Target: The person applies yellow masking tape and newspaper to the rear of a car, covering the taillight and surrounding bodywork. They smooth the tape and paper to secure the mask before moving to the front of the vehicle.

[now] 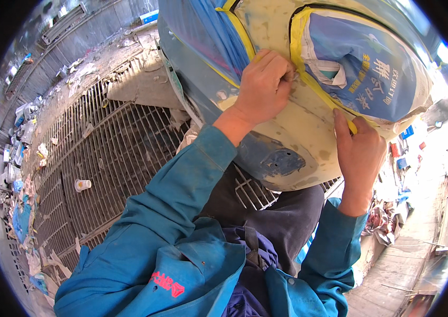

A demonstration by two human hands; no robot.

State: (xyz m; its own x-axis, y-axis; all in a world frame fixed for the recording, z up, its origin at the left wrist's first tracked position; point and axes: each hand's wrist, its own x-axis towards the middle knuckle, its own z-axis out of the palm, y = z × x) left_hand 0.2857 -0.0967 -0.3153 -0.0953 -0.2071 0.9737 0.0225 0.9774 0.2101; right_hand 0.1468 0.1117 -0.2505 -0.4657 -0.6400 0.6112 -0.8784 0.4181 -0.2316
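A rounded car body panel (298, 142), cream with patches of blue, fills the top right. Blue plastic sheeting (202, 37) and a blue printed paper sheet (361, 63) are stuck to it, edged with yellow masking tape (319, 87). My left hand (263, 87) lies on the panel with its fingers curled at the tape beside the paper's left edge. My right hand (358, 150) presses the yellow tape down at the paper's lower edge, pinching the tape's end between thumb and finger. Both my sleeves are teal.
Beneath me is a metal floor grating (107, 158) with a white paper cup (82, 185) lying on it. Scraps of paper and blue plastic (23, 222) litter its left edge. More debris and boxes (393, 211) lie at the right.
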